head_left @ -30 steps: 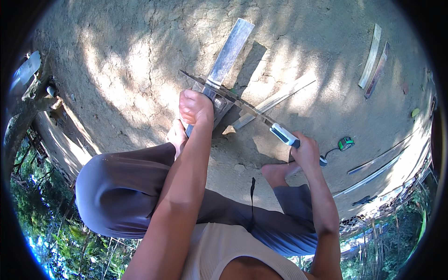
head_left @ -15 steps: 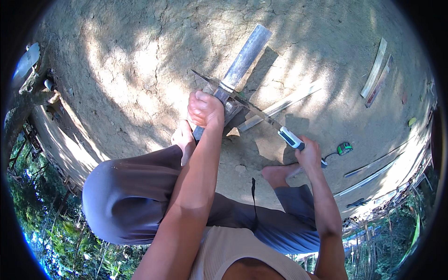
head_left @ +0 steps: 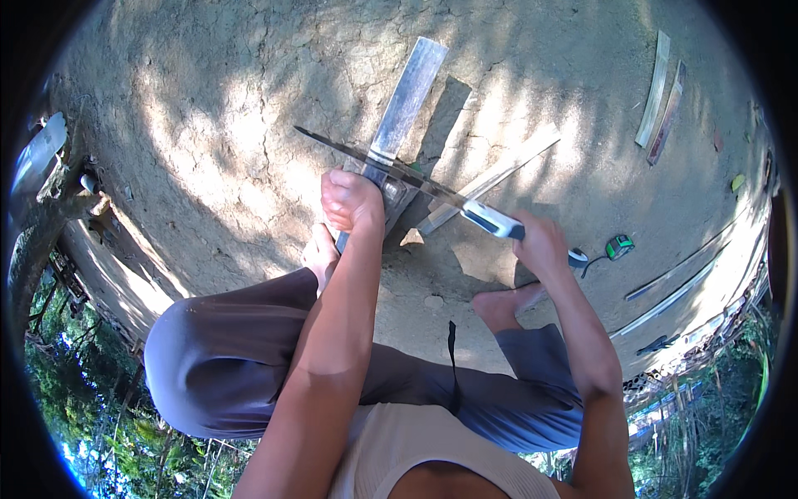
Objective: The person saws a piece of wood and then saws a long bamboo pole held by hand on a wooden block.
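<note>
My left hand (head_left: 352, 200) is closed around the near part of a narrow grey wooden board (head_left: 409, 98), which points away from me. Across the board, just beyond that fist, lies the blade of a handsaw (head_left: 482, 218) with a white and dark handle. My right hand (head_left: 540, 243) is wrapped around the saw's handle, to the right of the board. The blade's tip sticks out past the board's left side. Under the board is a dark wooden block (head_left: 397, 196), partly hidden by the board and my left hand.
A pale wood strip (head_left: 490, 179) lies on the dirt ground right of the block. Near my right foot (head_left: 503, 308) sits a green and black tape measure (head_left: 619, 247). Two strips (head_left: 654, 90) lie at the far right, longer pieces (head_left: 669, 299) at the near right. A branch (head_left: 41, 216) stands at the left.
My right hand has pushed the saw leftward and away, so more of its blade reaches past the board's left side. My left hand keeps its grip. The whole view has shifted slightly.
</note>
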Demonstrator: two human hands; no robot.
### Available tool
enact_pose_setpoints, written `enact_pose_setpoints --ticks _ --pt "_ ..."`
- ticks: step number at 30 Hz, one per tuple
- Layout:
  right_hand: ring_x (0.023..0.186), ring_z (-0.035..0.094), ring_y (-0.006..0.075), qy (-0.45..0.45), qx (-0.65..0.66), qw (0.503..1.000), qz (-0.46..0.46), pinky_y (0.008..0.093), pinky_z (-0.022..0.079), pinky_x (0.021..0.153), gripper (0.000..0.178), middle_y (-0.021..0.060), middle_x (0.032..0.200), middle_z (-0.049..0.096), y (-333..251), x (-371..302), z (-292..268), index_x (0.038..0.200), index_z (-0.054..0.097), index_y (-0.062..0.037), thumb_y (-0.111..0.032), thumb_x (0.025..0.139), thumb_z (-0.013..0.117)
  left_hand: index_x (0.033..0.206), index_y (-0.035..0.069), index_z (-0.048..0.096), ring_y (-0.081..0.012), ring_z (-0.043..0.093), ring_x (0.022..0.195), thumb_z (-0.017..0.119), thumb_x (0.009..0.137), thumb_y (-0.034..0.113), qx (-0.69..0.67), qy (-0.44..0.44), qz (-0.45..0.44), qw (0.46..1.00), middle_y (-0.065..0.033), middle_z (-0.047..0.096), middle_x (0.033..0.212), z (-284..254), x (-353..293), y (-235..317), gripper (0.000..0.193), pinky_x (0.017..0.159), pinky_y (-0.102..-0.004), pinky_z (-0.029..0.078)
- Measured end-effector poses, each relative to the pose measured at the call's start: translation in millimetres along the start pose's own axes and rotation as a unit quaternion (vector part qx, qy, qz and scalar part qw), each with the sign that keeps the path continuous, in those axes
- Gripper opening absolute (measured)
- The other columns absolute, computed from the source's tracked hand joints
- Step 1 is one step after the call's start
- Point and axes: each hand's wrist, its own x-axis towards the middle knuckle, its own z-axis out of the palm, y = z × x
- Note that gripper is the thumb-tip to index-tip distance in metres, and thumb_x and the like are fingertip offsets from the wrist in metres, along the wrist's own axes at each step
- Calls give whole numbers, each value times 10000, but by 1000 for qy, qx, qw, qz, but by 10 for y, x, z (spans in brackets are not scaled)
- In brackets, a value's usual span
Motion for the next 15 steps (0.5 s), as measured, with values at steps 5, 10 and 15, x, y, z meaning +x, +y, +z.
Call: enact_pose_setpoints --ticks 5,10,15 --pt "871 697 409 -20 -24 999 23 506 546 807 225 186 875 728 -539 152 54 1027 693 -114 -82 805 682 972 136 772 -421 680 878 415 872 332 -19 -14 -4 1000 -181 743 922 -90 -23 44 419 793 -519 499" --pt "891 690 409 6 51 999 10 505 544 806 254 202 902 715 389 -309 234 1045 688 -122 -103 792 679 960 122 771 -423 673 869 439 867 311 -34 4 37 999 -181 742 923 -71 13 -74 393 796 -516 491" --pt "884 682 423 -11 -9 999 35 516 541 777 326 209 873 707 -657 209 -22 1084 665 -115 -77 763 711 949 106 770 -415 673 885 448 869 293 -28 -19 3 999 -181 741 931 -39 -12 78 380 802 -510 492"
